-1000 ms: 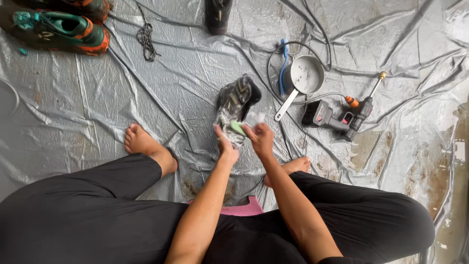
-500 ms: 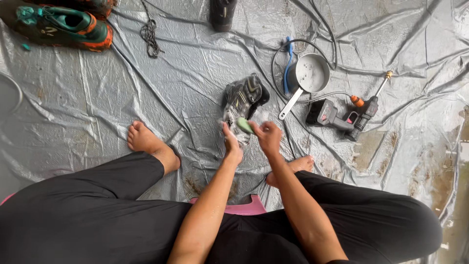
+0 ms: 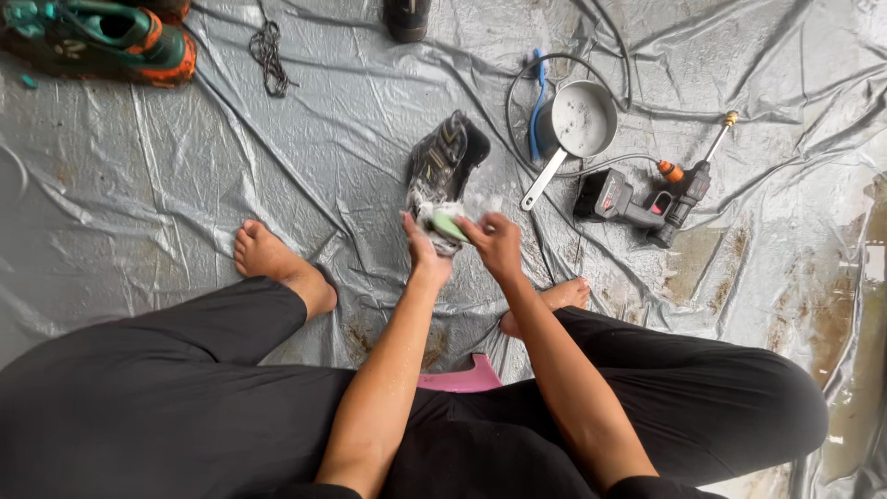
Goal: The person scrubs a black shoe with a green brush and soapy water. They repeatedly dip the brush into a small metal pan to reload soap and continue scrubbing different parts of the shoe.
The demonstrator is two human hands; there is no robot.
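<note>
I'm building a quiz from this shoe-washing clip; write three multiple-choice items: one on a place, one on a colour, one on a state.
1. Where is the metal saucepan?
A. Right of the dark shoe
B. Beside the teal and orange shoe
C. On the person's lap

2. What colour is the scrubber in the right hand?
A. Red
B. Light green
C. Black

3. What state is the dark shoe in?
A. Dry and boxed
B. Worn on a foot
C. Soapy, held by the left hand

Answers: 1 A, the pan lies on the tarp to its right; 2 B, pale green shows at the fingertips; 3 C, white suds cover its near end.
</note>
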